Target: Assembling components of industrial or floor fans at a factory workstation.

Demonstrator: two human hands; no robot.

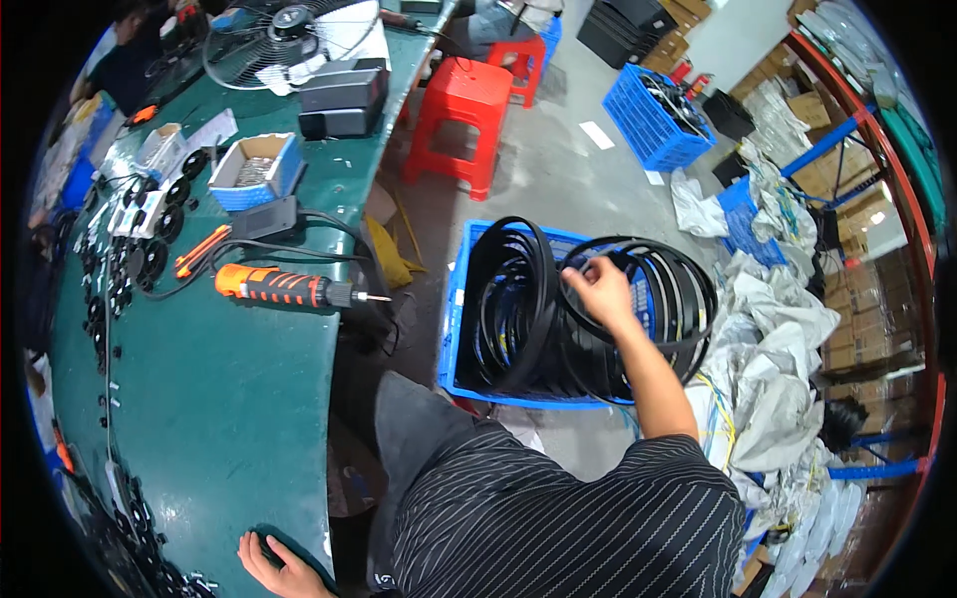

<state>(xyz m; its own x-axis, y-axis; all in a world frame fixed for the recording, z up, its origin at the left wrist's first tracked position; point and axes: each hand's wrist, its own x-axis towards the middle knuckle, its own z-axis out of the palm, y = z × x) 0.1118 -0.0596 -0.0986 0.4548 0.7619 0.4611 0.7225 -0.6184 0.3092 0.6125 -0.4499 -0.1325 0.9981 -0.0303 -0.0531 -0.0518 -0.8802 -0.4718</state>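
Observation:
My right hand (pixel 603 293) reaches into a blue plastic crate (pixel 452 339) on the floor beside the workbench. Its fingers are closed at the near-left side of a thin black ring (pixel 682 344), which leans over the other rings on the crate's right side. Another bundle of black rings (pixel 544 324) stands on edge in the left half. Down at the bench's near edge, my left hand (pixel 279 572) rests on the green top, fingers stretched out and nothing in them. Farther up the bench lies an orange and black electric screwdriver (pixel 284 287), its bit pointing right.
The green bench (pixel 219 399) carries an open box of small metal parts (pixel 255 171), a grey power unit (pixel 264 216), a round fan guard (pixel 289 45) and several small black wheels (pixel 150 261). Red stools (pixel 464 105), another blue crate (pixel 648 130) and crumpled plastic sacks (pixel 773 339) stand around.

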